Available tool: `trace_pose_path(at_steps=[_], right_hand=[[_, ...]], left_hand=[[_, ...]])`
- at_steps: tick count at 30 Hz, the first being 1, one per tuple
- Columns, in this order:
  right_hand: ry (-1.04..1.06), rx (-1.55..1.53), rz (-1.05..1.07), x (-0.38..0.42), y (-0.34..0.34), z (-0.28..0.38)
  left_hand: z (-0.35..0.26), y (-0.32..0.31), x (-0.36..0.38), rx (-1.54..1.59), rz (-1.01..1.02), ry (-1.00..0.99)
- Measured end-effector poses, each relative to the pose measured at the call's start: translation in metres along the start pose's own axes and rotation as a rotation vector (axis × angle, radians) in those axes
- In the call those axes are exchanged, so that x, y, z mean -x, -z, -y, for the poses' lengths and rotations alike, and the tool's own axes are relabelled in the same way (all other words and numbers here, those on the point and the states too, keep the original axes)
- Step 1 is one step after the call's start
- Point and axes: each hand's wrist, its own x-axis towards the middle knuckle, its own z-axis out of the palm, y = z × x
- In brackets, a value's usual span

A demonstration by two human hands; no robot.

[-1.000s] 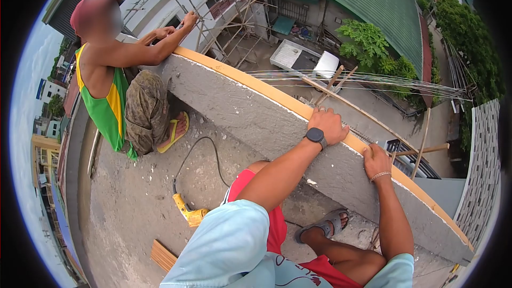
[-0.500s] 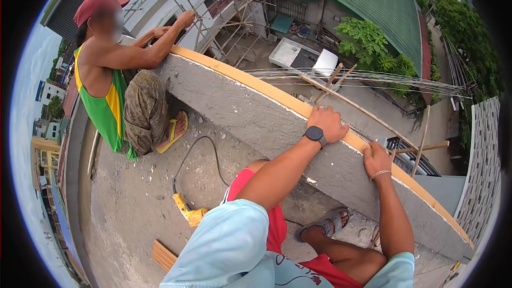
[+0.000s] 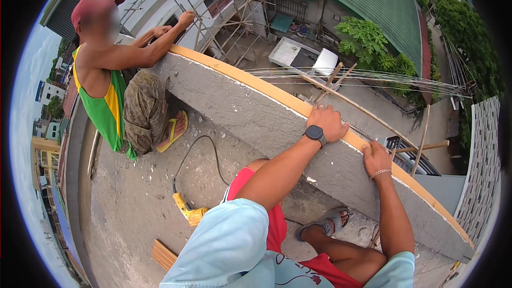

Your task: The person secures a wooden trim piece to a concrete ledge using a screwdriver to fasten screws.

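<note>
A long orange-tan wooden board (image 3: 256, 86) runs along the outer top edge of the rough concrete parapet (image 3: 240, 108). My left hand (image 3: 327, 122), with a dark watch on its wrist, is closed over the board, its fingers curled across the far side. Close to its right, my right hand (image 3: 377, 160), wearing a bracelet, grips the same board with the thumb on the near side. The fingertips of both hands are partly hidden beyond the edge.
A co-worker (image 3: 109, 74) squats at the board's far left end, arms over the parapet. On the concrete floor lie a yellow corded power tool (image 3: 188, 210) and brown slats (image 3: 164, 256). Beyond the parapet are wires (image 3: 373, 77), bamboo scaffolding (image 3: 234, 8) and a drop to a parked truck (image 3: 293, 53).
The co-worker's head has turned and shifted slightly left. My two hands and the board stay in the same place.
</note>
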Motion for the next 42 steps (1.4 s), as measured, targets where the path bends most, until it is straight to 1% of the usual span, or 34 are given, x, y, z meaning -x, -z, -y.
trace_pose_path(at_steps=[42], right_hand=[[-0.018, 0.004, 0.039, -0.0021, -0.0015, -0.0006]], left_hand=[[0.0009, 0.0004, 0.0013, 0.001, -0.009, -0.008]])
